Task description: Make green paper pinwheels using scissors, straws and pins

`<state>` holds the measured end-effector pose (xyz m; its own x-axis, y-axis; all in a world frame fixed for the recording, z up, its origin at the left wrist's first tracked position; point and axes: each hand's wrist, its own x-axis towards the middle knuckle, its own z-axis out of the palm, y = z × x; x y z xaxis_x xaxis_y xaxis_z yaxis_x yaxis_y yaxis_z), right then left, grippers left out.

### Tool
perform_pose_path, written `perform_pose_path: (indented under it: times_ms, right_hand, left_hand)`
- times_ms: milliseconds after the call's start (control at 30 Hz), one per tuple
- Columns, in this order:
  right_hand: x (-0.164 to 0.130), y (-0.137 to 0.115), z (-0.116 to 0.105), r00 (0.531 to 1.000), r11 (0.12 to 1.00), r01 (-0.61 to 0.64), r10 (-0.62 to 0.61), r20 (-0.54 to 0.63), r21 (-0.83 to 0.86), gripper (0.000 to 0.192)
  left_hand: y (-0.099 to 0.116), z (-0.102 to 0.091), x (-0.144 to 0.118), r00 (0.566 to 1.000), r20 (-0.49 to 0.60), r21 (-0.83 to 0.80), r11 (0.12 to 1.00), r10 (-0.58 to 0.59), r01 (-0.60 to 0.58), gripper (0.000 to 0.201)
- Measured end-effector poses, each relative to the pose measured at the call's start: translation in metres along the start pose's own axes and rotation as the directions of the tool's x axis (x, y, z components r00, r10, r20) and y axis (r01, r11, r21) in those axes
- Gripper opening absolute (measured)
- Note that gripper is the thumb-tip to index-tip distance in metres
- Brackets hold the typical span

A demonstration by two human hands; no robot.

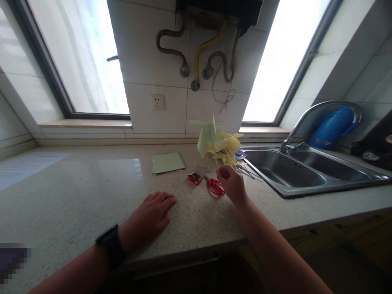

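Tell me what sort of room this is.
Most likely a kitchen: a double-bowl metal sink with a curved tap is set into the speckled countertop, and pipes, one yellow, run down from a dark unit on the tiled wall.

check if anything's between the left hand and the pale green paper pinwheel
Yes: a small open red box lies on the speckled counter between the left hand and the raised pale green paper pinwheel; likely easy to reach over.
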<state>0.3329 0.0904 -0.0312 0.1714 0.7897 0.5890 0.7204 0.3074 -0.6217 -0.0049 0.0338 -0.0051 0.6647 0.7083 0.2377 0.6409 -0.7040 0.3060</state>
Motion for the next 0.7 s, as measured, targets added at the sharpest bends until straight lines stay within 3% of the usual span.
perform_pose_path:
  times_ms: [200, 467, 700]
  right_hand:
    - [0.012, 0.017, -0.007, 0.988, 0.988, -0.134, 0.140, -0.070, 0.082, 0.034]
    - [0.074, 0.056, -0.033, 0.957, 0.962, -0.261, 0.268, -0.111, 0.078, 0.036]
    - [0.068, 0.085, -0.023, 0.946, 0.952, -0.306, 0.299, -0.127, -0.031, 0.037]
  left_hand:
    - [-0.002, 0.001, 0.001, 1.000, -0.010, -0.011, 1.000, 0.008, -0.008, 0.041]
    - [-0.004, 0.003, 0.000, 1.000, -0.008, -0.013, 1.000, 0.009, -0.009, 0.042]
    - [-0.006, 0.004, 0.000, 1.000, -0.005, -0.015, 1.000, 0.011, -0.011, 0.043]
